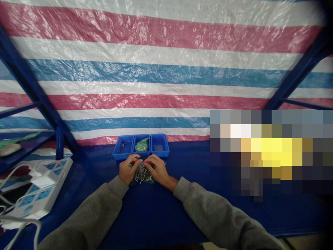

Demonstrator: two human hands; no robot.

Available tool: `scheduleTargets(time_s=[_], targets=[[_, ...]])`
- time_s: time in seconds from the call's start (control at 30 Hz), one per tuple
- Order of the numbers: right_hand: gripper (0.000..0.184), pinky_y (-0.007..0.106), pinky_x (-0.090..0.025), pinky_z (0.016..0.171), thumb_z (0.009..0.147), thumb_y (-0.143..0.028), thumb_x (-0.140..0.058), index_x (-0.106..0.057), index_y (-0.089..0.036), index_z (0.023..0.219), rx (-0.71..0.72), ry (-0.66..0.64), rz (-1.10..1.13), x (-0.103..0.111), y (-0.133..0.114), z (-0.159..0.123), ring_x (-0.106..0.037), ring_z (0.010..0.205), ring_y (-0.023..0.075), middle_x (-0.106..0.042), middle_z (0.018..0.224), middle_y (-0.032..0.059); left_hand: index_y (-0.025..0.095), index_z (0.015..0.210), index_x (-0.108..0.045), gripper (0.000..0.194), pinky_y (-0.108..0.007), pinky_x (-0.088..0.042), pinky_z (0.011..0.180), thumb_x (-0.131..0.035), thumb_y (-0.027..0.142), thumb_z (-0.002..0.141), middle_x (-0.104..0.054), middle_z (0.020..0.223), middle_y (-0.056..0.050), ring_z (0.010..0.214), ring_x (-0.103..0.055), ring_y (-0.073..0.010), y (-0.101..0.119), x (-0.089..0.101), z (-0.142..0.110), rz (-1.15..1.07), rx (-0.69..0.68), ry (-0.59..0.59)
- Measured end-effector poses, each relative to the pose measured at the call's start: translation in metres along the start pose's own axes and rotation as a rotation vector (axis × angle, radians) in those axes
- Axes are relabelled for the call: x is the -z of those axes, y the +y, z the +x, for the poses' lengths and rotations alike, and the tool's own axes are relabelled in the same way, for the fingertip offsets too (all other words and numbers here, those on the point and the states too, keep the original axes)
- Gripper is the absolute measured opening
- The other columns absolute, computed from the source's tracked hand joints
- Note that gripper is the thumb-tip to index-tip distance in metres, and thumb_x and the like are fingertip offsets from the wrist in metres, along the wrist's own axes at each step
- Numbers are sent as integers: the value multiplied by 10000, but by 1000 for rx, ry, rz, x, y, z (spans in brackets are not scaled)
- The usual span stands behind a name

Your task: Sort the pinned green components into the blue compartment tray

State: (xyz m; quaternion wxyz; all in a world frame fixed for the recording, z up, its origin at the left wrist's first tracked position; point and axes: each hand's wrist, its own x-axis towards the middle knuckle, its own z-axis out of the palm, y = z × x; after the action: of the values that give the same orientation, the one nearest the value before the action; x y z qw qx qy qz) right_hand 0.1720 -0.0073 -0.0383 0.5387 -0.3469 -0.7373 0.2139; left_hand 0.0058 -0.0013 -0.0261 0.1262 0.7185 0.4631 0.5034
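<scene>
In the head view, my left hand [128, 168] and my right hand [158, 169] face each other over a small heap of silver screw-like metal pieces [140, 180]. The fingers of both are curled in, thumbs against fingertips, pinching what looks like a clear plastic bag [142, 170]. How much of the metal lies inside the bag I cannot tell. Just beyond stand three blue bins side by side. A few thin metal pieces lie in the left bin [116, 151], a green plastic packet [142, 145] in the middle one, small pale pieces in the right bin [167, 146].
A white power strip [49, 205] with plugs and looping cables is at the left of the blue table [145, 215]. Striped plastic sheeting [161, 73] hangs behind, between dark blue frame bars [39, 83]. At the right, a large area is blurred into blocks.
</scene>
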Motion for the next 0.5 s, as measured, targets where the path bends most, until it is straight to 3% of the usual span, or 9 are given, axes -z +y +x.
scheduleTargets(time_s=[0.2, 0.5], targets=[[168, 247, -413, 642, 893, -274, -473, -603, -187, 833, -72, 79, -32, 0, 3, 0, -519, 682, 136, -574, 762, 21, 178, 946, -638, 243, -250, -511, 662, -607, 356, 783, -693, 831, -34, 685, -641, -145, 3, 1, 1, 19, -67, -15], [178, 241, -403, 647, 897, -285, -468, -606, -184, 848, -77, 85, -55, 0, 4, 1, -526, 681, 133, -577, 760, 15, 171, 822, -654, 177, -239, -489, 625, -576, 330, 807, -673, 756, -22, 629, -604, -129, 8, 3, 2, 46, -82, -18]])
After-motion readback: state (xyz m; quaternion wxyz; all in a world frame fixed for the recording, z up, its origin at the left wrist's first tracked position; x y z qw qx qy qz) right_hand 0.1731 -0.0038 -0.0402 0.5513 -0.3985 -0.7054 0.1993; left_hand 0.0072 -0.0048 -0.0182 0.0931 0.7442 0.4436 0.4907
